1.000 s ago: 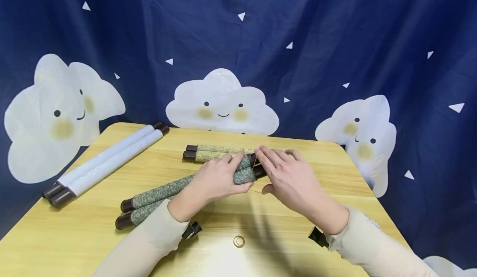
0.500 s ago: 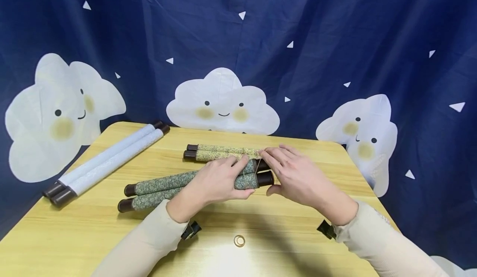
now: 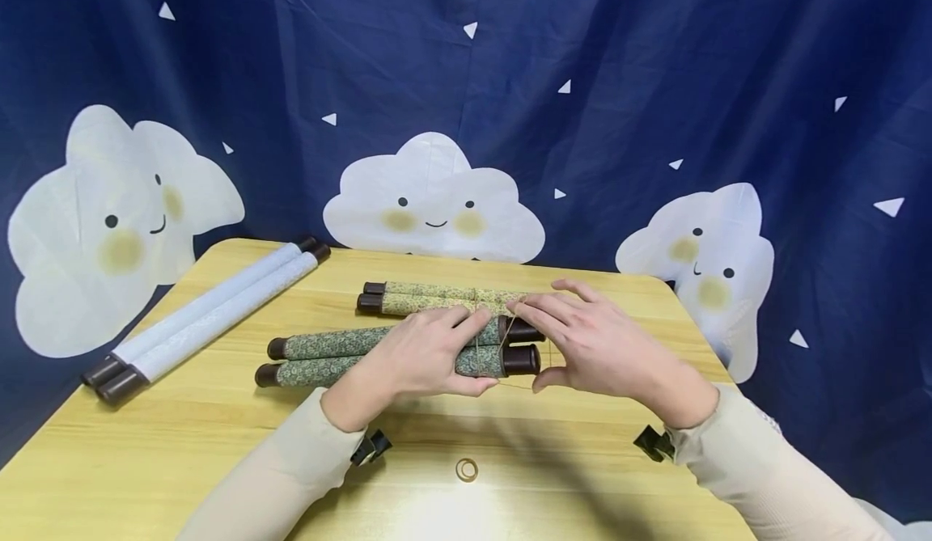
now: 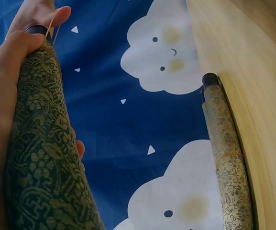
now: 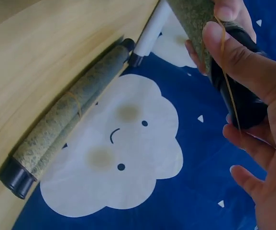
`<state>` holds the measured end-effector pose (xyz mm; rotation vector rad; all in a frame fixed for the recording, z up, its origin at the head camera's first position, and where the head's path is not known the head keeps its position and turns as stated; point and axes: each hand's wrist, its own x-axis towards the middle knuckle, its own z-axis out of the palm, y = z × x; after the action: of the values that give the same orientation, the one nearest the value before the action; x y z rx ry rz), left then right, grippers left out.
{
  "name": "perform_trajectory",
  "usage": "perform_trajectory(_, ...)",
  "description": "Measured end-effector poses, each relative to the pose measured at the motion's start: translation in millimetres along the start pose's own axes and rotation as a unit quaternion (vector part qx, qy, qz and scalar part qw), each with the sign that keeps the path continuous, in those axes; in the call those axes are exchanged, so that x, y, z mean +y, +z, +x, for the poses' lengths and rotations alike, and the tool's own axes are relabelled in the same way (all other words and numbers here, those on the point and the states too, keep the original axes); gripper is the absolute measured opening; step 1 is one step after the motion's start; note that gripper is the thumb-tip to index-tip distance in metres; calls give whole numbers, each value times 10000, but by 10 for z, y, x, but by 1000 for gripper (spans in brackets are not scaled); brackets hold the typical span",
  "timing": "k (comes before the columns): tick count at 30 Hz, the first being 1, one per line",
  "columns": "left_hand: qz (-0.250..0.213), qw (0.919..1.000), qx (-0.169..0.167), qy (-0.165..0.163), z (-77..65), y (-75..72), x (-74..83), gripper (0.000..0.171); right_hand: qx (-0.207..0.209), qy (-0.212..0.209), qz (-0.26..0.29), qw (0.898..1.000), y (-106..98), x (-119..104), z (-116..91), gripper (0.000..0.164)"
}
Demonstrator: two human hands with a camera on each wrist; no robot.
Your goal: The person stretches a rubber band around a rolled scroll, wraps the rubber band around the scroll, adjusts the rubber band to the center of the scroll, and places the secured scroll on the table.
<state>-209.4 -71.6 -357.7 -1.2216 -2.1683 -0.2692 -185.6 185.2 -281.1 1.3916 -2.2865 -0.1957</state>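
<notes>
While the left hand [image 3: 425, 353] grips the green scroll [image 3: 331, 345] short of the surface's far edge [image 3: 582, 272], the right hand [image 3: 597, 347], at the scroll's right end, holds a rubber band [image 5: 227, 79] taut.

Green rolls [image 3: 338, 343] partly behind left hand [image 3: 429, 352]

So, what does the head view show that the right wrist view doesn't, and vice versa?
Only the head view: the loose bands on the table and both sleeves.

Only the right wrist view: the dark ends of the yellow scrolls that the right hand hides from the head view, and that hand's inner side.

Both: the right hand, green scrolls, stretched elastic, yellow scrolls, pale scrolls, table, cloud-print curtain.
</notes>
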Motion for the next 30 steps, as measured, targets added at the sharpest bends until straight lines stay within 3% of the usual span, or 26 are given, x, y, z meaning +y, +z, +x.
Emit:
perform_trajectory(10, -34, 9986, 341, 407, -1, -6, -33, 82, 193, 78, 1100, 9937, 115, 103, -10, 98)
perform_trajectory(19, -251, 9957, 476, 755, 12, -20, -33, 81, 30, 157, 1944, 9808, 253, 174, -23, 87)
perform_trajectory(24, -447, 9952, 309, 818, 5, -25, -7, 84, 137, 192, 2226, 9746, 319, 160, -8, 84)
perform_trajectory(30, -533, 9965, -189, 610, -3, -43, 26, 84, 240, 91, 2316, 9725, 379, 160, 7, 86)
